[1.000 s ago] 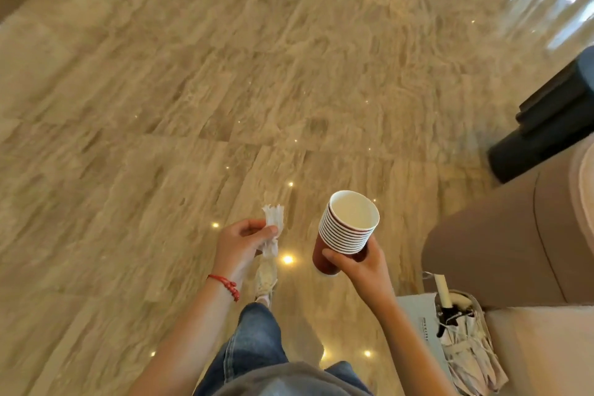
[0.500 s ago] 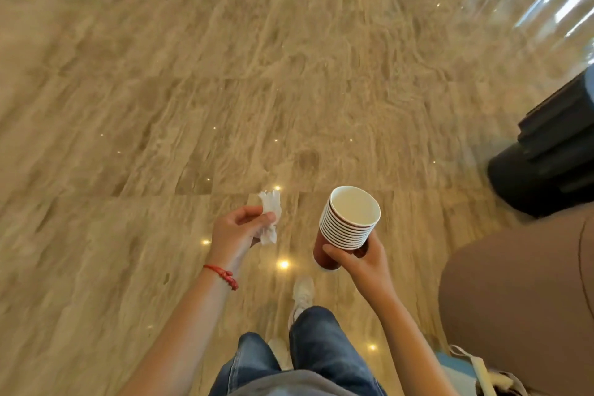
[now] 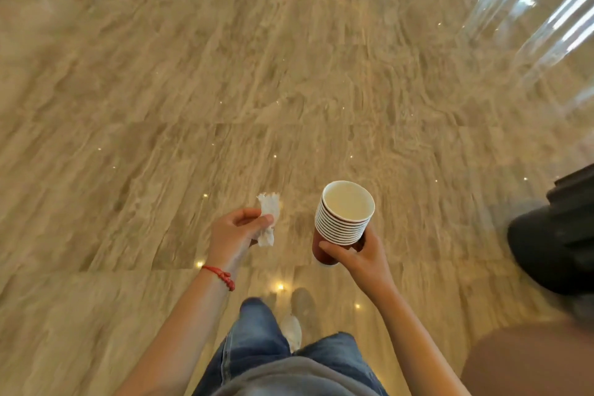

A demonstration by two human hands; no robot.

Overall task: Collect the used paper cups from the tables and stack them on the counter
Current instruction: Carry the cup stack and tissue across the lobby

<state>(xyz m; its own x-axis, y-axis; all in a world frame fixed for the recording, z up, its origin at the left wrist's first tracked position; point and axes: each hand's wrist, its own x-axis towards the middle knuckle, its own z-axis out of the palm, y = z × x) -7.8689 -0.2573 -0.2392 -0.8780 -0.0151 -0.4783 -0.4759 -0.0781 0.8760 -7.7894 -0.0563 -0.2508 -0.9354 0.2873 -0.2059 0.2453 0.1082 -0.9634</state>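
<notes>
Underfoot, polished beige marble floor (image 3: 289,74) fills the view; no counter is visible, so stacking there seems still ahead. Collecting looks well along: a nested stack of red-brown paper cups with white rims (image 3: 342,222) sits near centre, gripped low by the right hand (image 3: 360,255). Left of it, the left hand (image 3: 236,233) pinches a crumpled white paper napkin (image 3: 267,222).

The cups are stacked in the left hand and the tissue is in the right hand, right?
No, the hands are swapped. The head view shows the cups stacked in the right hand and the tissue in the left hand.
</notes>
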